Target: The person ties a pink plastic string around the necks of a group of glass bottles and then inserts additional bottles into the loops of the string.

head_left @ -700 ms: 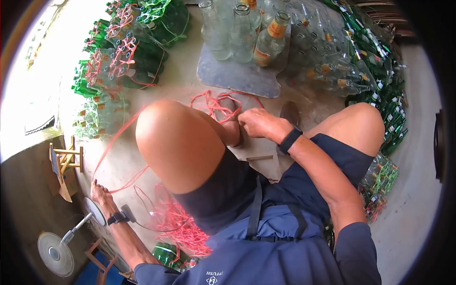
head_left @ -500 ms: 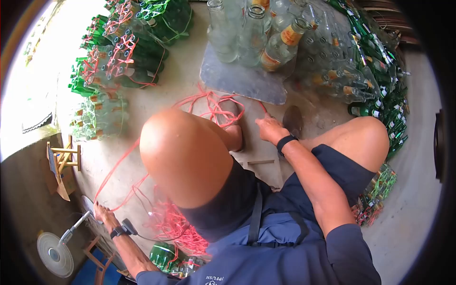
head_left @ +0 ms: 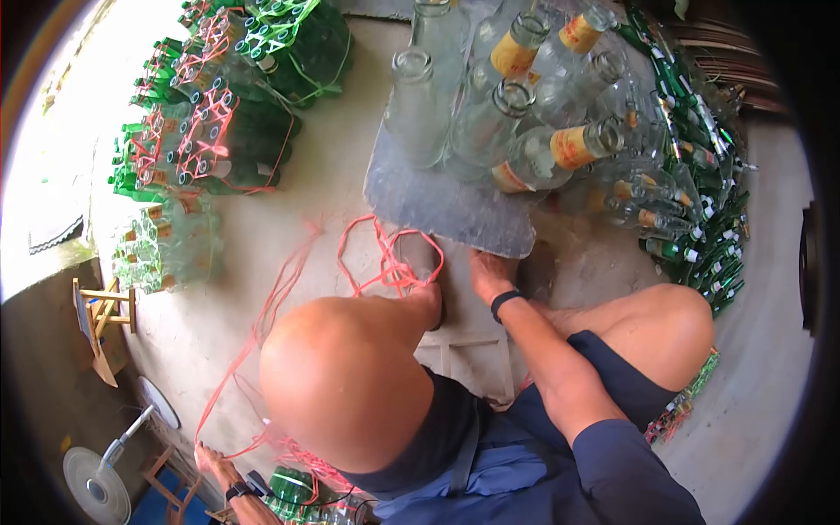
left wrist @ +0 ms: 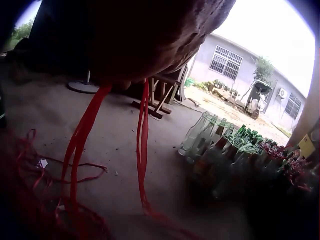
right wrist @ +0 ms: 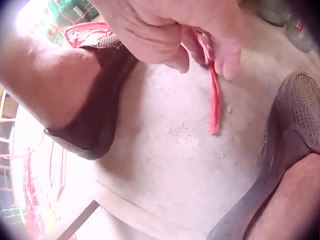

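My left hand (head_left: 211, 464) is out at the lower left, gripping pink-red plastic strapping (head_left: 226, 385). In the left wrist view, strands of this strapping (left wrist: 143, 150) hang down on both sides of the shadowed hand. My right hand (head_left: 491, 275) is low between the feet, at the near edge of a grey board (head_left: 420, 203), which overlaps its fingertips in the head view. Between the right fingers, a strapping end (right wrist: 214, 107) is pinched and dangles over the floor. Clear glass bottles (head_left: 418, 122), some with orange labels, stand on the board. Loose strapping loops (head_left: 385, 278) lie over the left shoe.
Bundles of tied bottles (head_left: 210, 144) stand at the left. Many green bottles (head_left: 700, 201) are stacked along the right side. A fan (head_left: 94, 490) and a small wooden stool (head_left: 109, 308) are at the lower left. A green bundle (head_left: 291, 490) sits beside the left forearm.
My right hand has moved from beside the left shoe to the board's near edge, with the strapping. The left hand keeps its grip on the strapping. The head view has tilted forward.
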The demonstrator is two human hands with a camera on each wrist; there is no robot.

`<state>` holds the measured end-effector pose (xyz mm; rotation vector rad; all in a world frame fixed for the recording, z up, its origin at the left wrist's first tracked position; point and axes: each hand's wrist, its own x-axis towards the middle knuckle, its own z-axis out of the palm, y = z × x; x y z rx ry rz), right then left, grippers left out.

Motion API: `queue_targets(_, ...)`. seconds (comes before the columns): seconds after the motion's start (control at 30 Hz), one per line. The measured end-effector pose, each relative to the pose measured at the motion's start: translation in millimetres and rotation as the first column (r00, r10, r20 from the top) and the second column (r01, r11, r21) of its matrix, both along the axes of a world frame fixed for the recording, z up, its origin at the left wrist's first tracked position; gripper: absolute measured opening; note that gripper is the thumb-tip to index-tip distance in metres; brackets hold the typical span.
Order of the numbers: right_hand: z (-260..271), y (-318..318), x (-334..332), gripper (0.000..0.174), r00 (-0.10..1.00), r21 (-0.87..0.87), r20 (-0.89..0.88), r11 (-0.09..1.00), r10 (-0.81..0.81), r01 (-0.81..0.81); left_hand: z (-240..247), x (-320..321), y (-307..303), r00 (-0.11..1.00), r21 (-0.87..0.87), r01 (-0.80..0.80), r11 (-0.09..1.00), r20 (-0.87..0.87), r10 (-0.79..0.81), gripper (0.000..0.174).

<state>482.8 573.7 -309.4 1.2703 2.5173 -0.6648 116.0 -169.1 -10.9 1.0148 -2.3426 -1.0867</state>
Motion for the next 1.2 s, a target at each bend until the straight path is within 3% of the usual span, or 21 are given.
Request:
queue_targets(0.03,5,4,-1,0.045,1.000,0.014,-0.004,1.000,-0.002,0.003,5,3,18,0.998,0.035,0.038,0.999,0.044,-0.039,0.013)
queue_targets(0.07,14,7,-3,0.047,0.996,-0.091,0.013,0.991,-0.093,0.094,5,6,31,0.993,0.069,0.076,0.995,0.085,-0.082,0.009)
queue_targets(0.1,21,9,-5,0.050,0.983,-0.195,0.037,0.963,-0.181,0.185,-4,6,45,0.993,0.035,0.073,0.997,0.087,-0.076,0.023)
queue_targets(0.23,21,4,-1,0.051,0.958,-0.232,-0.016,0.933,-0.288,0.277,-21,-2,92,0.974,0.184,0.193,0.964,0.084,-0.211,0.025)
queue_targets(0.3,51,2,-5,0.041,0.939,-0.355,0.193,0.872,-0.284,0.336,-26,-12,111,0.953,0.258,0.268,0.928,0.072,-0.295,0.025)
queue_targets(0.33,67,0,-5,0.041,0.938,-0.363,0.204,0.868,-0.281,0.339,-26,-15,126,0.942,0.319,0.300,0.899,0.052,-0.332,0.024)
queue_targets(0.4,102,3,-9,0.027,0.991,-0.342,0.123,0.940,0.055,-0.010,-20,-22,169,0.924,0.363,0.327,0.872,0.072,-0.376,0.023)
queue_targets(0.53,131,-7,-15,0.021,0.995,-0.342,0.104,0.939,-0.004,0.040,-9,-25,241,0.849,0.385,0.470,0.794,0.049,-0.526,0.022)
queue_targets(0.67,130,-10,-18,0.017,0.997,-0.301,0.022,0.951,-0.074,0.077,-1,-20,283,0.709,0.440,0.639,0.631,-0.021,-0.704,0.021)
queue_targets(0.73,157,-9,-23,0.016,0.994,-0.504,-0.002,0.859,-0.106,0.090,0,-18,301,0.686,0.459,0.659,0.596,-0.040,-0.727,0.021)
queue_targets(0.77,177,-8,-24,0.012,0.973,-0.588,-0.034,0.792,-0.228,0.165,2,-15,308,0.669,0.470,0.665,0.580,-0.031,-0.743,0.021)
queue_targets(0.8,182,-5,-25,0.012,0.972,-0.579,-0.051,0.800,-0.231,0.160,2,-14,314,0.666,0.469,0.674,0.571,-0.051,-0.745,0.021)
queue_targets(0.87,192,-1,-28,0.012,0.935,-0.771,-0.125,0.626,-0.331,0.118,3,-13,326,0.604,0.457,0.709,0.537,-0.001,-0.797,0.020)
queue_targets(0.9,190,-2,-25,0.016,0.898,-0.817,-0.175,0.568,-0.405,0.096,7,-11,334,0.568,0.449,0.734,0.511,0.008,-0.823,0.020)
queue_targets(1.0,244,4,-30,0.019,0.878,-0.850,-0.248,0.527,-0.409,0.005,21,5,363,0.476,0.428,0.799,0.422,-0.021,-0.879,0.020)
queue_targets(1.03,262,6,-30,0.019,0.846,-0.896,-0.251,0.443,-0.470,-0.020,25,7,371,0.446,0.416,0.814,0.406,-0.001,-0.895,0.022)
queue_targets(1.07,280,9,-31,0.019,0.843,-0.892,-0.264,0.451,-0.468,-0.029,28,8,378,0.447,0.411,0.818,0.402,-0.014,-0.895,0.022)
queue_targets(1.13,311,12,-28,0.012,0.695,-0.973,-0.222,0.204,-0.684,-0.109,32,9,388,0.331,0.285,0.897,0.338,0.074,-0.941,0.024)
queue_targets(1.17,323,15,-25,0.012,0.695,-0.972,-0.226,0.207,-0.682,-0.113,34,6,390,0.333,0.283,0.897,0.339,0.071,-0.940,0.024)
queue_targets(1.2,334,19,-20,0.011,0.613,-0.966,-0.245,0.138,-0.751,-0.218,37,3,392,0.251,0.082,0.961,0.264,0.138,-0.958,0.022)
